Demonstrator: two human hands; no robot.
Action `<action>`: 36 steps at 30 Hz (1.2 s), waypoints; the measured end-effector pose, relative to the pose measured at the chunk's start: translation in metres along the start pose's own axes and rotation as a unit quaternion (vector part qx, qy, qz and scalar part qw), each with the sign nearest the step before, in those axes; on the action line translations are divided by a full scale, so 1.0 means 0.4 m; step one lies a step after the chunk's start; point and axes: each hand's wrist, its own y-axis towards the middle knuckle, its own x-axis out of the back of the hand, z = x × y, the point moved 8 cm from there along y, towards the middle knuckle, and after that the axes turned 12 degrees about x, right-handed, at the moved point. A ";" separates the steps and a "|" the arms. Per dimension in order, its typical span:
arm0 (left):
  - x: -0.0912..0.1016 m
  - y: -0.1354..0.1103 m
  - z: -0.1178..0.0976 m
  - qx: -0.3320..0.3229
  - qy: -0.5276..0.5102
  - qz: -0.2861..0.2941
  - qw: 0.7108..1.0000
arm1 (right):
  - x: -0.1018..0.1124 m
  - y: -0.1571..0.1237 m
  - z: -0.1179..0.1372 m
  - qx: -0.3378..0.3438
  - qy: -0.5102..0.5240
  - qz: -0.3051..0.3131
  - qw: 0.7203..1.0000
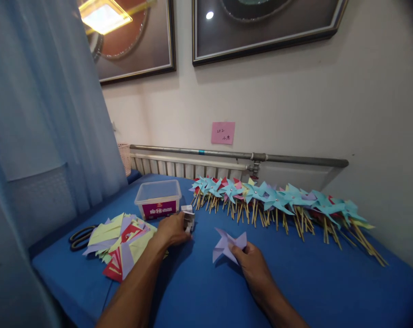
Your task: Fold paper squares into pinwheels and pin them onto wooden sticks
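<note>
A lilac paper pinwheel [222, 246] without a stick is pinched between the thumb and fingers of my right hand [252, 269], above the blue-covered table. My left hand [174, 230] reaches to a small white and grey object [189, 218] beside the clear plastic tub [158, 193] with a purple label. Its fingers are bent at that object and partly hidden, so what they grip I cannot make out. Under and beside my left forearm lies a pile of cut paper pieces [105, 230] in yellow-green, lilac and red. Dark-handled scissors [81, 237] lie partly under the pile's left side.
A long row of pinwheels [261, 193] on thin sticks, light blue ones on top, lies along the table's back and right. Behind it a metal pipe [192, 151] runs along the wall. A blue curtain [52, 109] hangs at the left, near a pink basket [124, 159].
</note>
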 end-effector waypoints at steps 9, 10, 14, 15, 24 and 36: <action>0.037 0.014 0.084 0.090 0.035 -0.037 0.995 | -0.005 -0.003 -0.011 -0.003 0.043 0.010 0.999; 0.043 0.014 0.094 0.100 0.031 -0.040 0.994 | -0.005 -0.003 -0.014 -0.004 0.043 0.011 0.999; 0.072 0.006 0.095 0.119 0.040 -0.103 0.987 | -0.004 0.001 -0.025 0.002 0.044 0.013 0.999; 0.078 0.004 0.081 0.109 0.046 -0.130 0.984 | -0.002 0.003 -0.027 0.006 0.041 0.010 0.999; -0.014 0.014 -0.060 -0.092 0.075 -0.086 0.989 | -0.005 -0.001 -0.010 0.010 0.038 -0.005 0.999; 0.006 0.030 -0.008 -0.030 0.083 -0.092 0.992 | -0.006 0.001 -0.020 0.000 0.038 0.019 0.999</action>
